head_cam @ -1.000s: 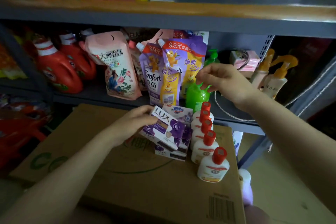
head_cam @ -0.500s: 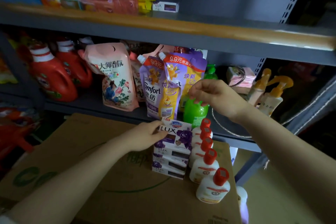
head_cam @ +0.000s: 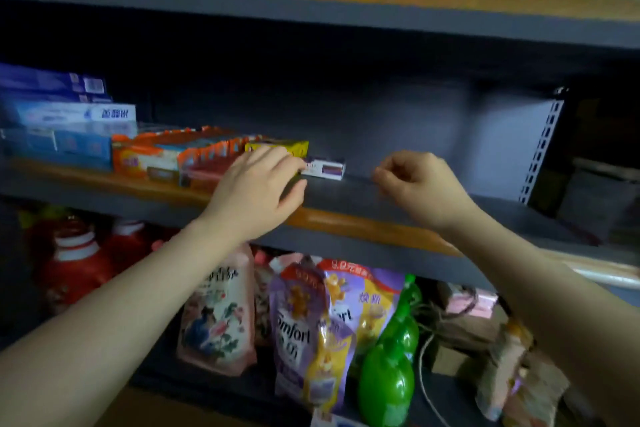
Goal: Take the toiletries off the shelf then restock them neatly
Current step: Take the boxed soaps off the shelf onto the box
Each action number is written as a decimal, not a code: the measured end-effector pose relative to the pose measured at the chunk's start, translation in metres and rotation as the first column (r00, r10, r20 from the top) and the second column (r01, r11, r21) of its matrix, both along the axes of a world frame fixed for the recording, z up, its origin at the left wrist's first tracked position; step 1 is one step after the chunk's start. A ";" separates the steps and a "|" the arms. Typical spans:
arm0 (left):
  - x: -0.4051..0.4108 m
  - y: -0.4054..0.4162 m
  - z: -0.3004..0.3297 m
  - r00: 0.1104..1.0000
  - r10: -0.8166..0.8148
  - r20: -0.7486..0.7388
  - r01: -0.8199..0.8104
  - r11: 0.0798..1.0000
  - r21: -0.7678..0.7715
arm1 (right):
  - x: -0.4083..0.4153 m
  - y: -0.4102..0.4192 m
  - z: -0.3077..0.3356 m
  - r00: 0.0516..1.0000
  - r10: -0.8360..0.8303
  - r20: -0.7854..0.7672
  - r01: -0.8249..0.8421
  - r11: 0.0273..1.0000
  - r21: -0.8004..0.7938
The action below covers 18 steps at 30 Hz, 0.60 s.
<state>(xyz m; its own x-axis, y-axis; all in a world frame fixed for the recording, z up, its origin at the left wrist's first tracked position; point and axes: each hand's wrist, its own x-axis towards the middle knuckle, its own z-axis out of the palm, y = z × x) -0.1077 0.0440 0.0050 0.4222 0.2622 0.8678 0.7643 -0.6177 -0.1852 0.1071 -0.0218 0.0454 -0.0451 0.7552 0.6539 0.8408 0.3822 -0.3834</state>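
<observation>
The left hand (head_cam: 258, 189) is reaching to a soap box (head_cam: 325, 168) on the middle shelf (head_cam: 346, 222), fingers touching its end, grasp uncertain. The right hand (head_cam: 420, 187) is hovering nearby, loosely curled and holding nothing. Judging by this, unloading is continuing: packets (head_cam: 194, 158) are waiting beside it.

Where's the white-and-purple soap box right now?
Head view, centre: the soap box lies on the middle shelf, right of the yellow box, at the left hand fingers.
</observation>
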 end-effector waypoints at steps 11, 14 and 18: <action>-0.008 0.046 -0.016 0.993 -0.001 0.119 0.014 0.994 -0.108 | -0.014 0.188 0.008 0.851 -0.016 0.525 0.251 0.891 -0.379; -0.009 0.049 -0.017 0.990 -0.027 0.139 0.042 0.994 -0.103 | -0.013 0.220 0.002 0.792 -0.054 0.608 0.335 0.871 -0.359; -0.010 0.052 -0.019 0.989 -0.046 0.140 0.057 0.996 -0.073 | -0.005 0.241 -0.013 0.799 -0.035 0.600 0.346 0.844 -0.411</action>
